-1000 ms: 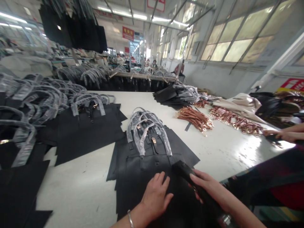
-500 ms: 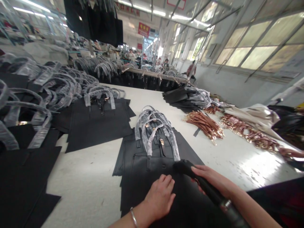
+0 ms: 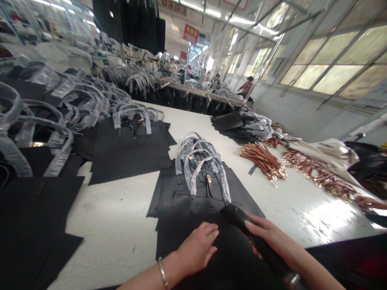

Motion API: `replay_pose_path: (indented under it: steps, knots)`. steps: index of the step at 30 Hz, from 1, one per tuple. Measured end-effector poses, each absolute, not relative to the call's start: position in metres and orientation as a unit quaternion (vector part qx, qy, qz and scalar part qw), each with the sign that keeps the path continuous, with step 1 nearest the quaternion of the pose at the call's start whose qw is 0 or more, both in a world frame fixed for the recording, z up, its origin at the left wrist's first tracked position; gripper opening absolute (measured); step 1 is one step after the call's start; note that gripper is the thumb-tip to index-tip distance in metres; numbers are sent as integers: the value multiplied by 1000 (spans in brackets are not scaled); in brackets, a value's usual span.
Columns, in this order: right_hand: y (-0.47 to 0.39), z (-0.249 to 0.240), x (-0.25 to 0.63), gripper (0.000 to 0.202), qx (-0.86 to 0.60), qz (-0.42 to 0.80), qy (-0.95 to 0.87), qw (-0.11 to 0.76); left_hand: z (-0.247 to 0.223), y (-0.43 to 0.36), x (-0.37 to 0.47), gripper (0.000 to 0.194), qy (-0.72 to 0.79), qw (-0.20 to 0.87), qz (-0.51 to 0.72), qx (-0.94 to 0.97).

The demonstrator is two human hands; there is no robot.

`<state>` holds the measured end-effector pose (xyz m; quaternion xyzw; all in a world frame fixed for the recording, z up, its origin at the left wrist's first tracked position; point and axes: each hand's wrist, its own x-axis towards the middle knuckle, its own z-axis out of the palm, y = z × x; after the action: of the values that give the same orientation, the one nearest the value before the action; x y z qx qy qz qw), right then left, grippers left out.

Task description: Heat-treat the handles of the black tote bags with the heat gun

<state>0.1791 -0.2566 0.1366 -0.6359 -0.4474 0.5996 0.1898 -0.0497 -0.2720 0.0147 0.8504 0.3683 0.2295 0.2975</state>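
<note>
A black leather-like bag panel [image 3: 184, 237] lies on a stack of similar pieces in front of me. Plastic-wrapped handles [image 3: 225, 185] and a dark strap with a gold clasp [image 3: 209, 183] are on its upper part. My left hand [image 3: 196, 247], a silver bangle at its wrist, rests over the panel with fingers stretched out and thumb apart, holding nothing. In my right hand [image 3: 269, 233] is a long black hand-held tool [image 3: 237, 215] with a metal ring low on its body; its exact kind is unclear. The tool's blunt end is just below the right-hand handle's base.
More black panels with wrapped handles [image 3: 130, 153] cover the table's left side. To the right lie a bundle of brown straps with gold clips [image 3: 263, 159] and a longer row [image 3: 320, 173]. Another person's hand [image 3: 375, 202] shows at the right edge. Black bags [image 3: 130, 28] hang overhead.
My left hand has slid a little left over the panel. The tool's end has dropped slightly away from the handle's base. The whole view has shifted slightly.
</note>
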Motion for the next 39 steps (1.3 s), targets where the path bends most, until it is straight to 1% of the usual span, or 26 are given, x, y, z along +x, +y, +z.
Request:
replay_pose_path:
  steps: [4,11,16,18,21,23,26,31,35,39]
  knots:
    - [-254,130,156,46,-609,624,-464,152,18,-273,-53,44,359,305,229,852]
    - [-234,128,141,38,-584,628,-493,142,18,-272,-51,41,360,296,236,853]
    - [-238,125,145,44,-599,632,-477,121,16,-272,-53,39,349,300,253,851]
    - [-235,121,141,45,-600,629,-478,128,16,-272,-53,37,346,301,256,851]
    - [-226,119,128,46,-608,586,-507,173,17,-272,-53,34,347,299,258,851]
    - [-222,122,119,50,-616,557,-521,197,17,-272,-53,33,346,295,258,852]
    - [-220,130,107,57,-604,572,-524,184,21,-272,-53,32,345,286,256,856]
    - [-217,129,85,44,-548,636,-533,109,21,-272,-52,29,342,260,241,870]
    - [-201,122,60,33,-526,618,-575,102,13,-271,-49,32,328,235,241,883]
    - [-180,121,30,31,-520,605,-601,50,4,-270,-47,28,328,221,255,882]
